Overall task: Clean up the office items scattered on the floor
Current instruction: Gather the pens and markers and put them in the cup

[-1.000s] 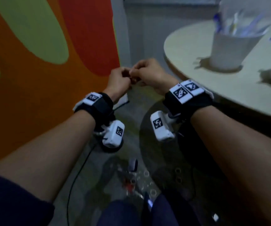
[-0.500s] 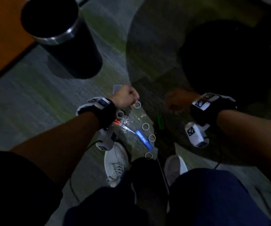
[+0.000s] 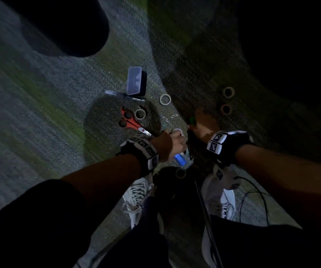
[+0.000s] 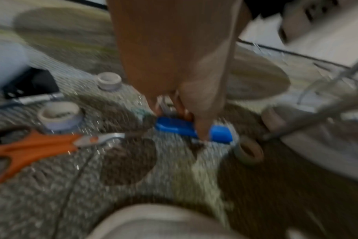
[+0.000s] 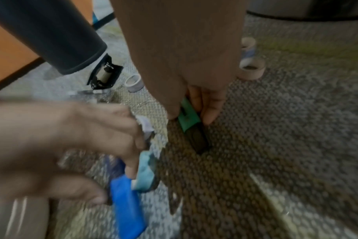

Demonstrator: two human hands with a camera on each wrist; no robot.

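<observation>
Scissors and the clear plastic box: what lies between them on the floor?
A pen lies crosswise between the red scissors and the clear box, close against the box. The head view shows it.

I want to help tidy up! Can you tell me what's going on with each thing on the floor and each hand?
left hand: fingers curled around a tape roll, over the blue item.
right hand: pinches the green marker.
green marker: on the carpet, pinched.
blue item: lying under the left hand.
scissors: lying closed, untouched.
clear box: lying shut.
pen: lying flat.
</observation>
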